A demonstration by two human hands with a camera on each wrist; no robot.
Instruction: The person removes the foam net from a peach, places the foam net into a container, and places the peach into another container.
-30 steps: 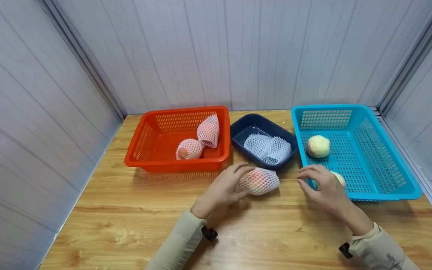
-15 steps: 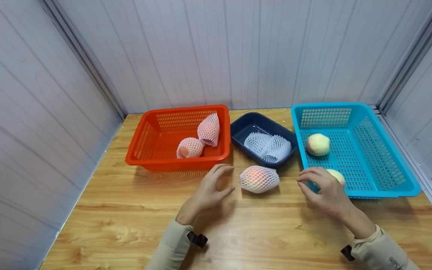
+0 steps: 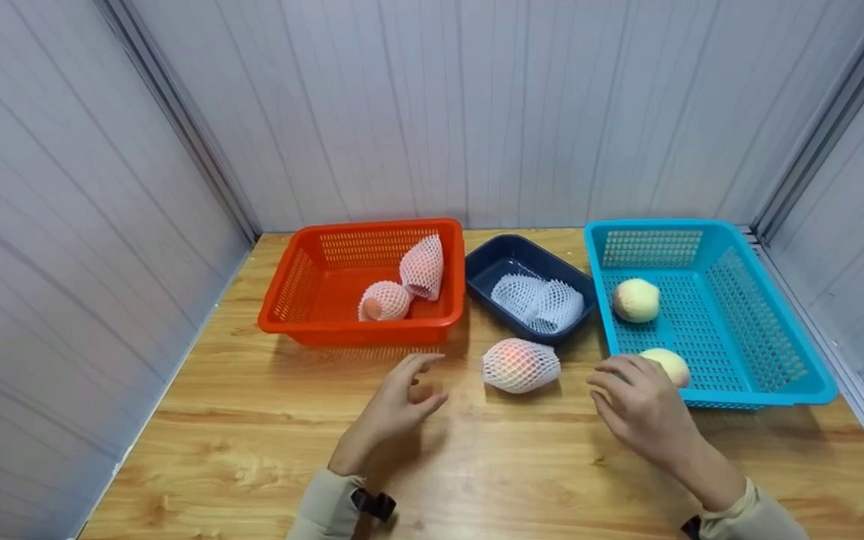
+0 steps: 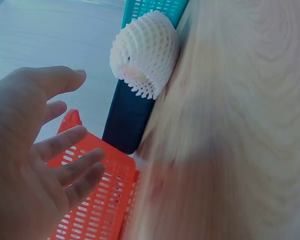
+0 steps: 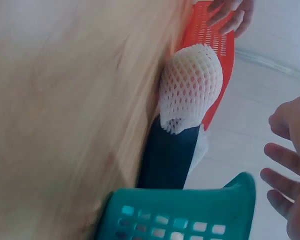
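A peach in a white foam net sleeve [image 3: 521, 366] lies on the wooden table between both hands, touched by neither. To its left, my left hand [image 3: 393, 409] is held over the table with fingers relaxed and apart, holding nothing. On the other side my right hand [image 3: 649, 412] hovers by the near left corner of the blue basket [image 3: 769, 395], its fingers loosely bent around nothing. Inside that basket are two bare peaches, a farther peach [image 3: 636, 301] and a nearer peach [image 3: 668, 366] partly hidden by the right hand. In the left wrist view the sleeved peach [image 4: 146, 52] appears beyond the fingers.
An orange-red basket [image 3: 361, 330] at the back left holds two sleeved peaches [image 3: 385, 301]. Between the baskets, a dark blue tray [image 3: 503, 247] contains white foam net sleeves [image 3: 541, 302]. Panel walls [image 3: 432, 112] close off the back and sides.
My left hand has let go of the sleeved peach and drawn back to the left and toward me. The peach stays on the table. The right hand has shifted only slightly.
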